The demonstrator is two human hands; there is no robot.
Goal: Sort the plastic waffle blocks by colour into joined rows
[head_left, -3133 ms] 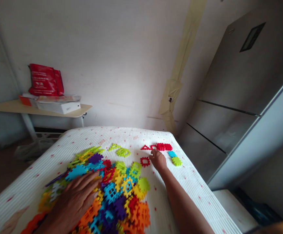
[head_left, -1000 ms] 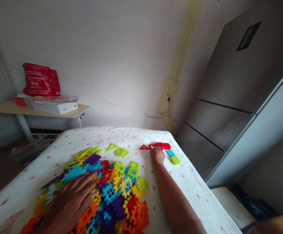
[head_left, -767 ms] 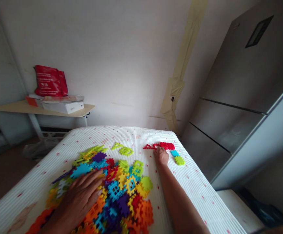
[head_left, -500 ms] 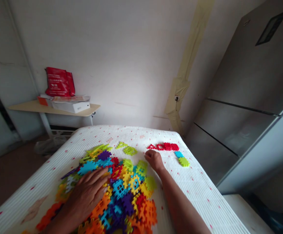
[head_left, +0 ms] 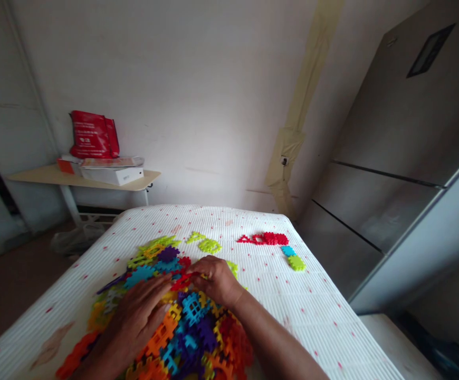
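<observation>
A heap of notched plastic building pieces in several colours lies in front of me, with a blue window piece (head_left: 193, 308) near its middle. My right hand (head_left: 217, 278) is over the far part of the heap, its fingers closed at the edge of a red building piece (head_left: 181, 283). My left hand (head_left: 140, 311) lies open across the heap's left side, fingers stretched out and the tips close to that red piece. What lies under the left palm is hidden. Beyond the left fingers are a light-blue piece (head_left: 140, 275) and a purple piece (head_left: 169, 254).
Past the heap are green pieces (head_left: 209, 245). A row of red pieces (head_left: 271, 238) lies at the far right, with a blue piece (head_left: 288, 250) and a green piece (head_left: 296, 263) nearby. A refrigerator (head_left: 372, 158) stands right; a side table (head_left: 39, 175) stands left.
My right hand has moved left and nearer, from beside the red row to the red piece in the heap. My left hand stays on the heap, almost unmoved.
</observation>
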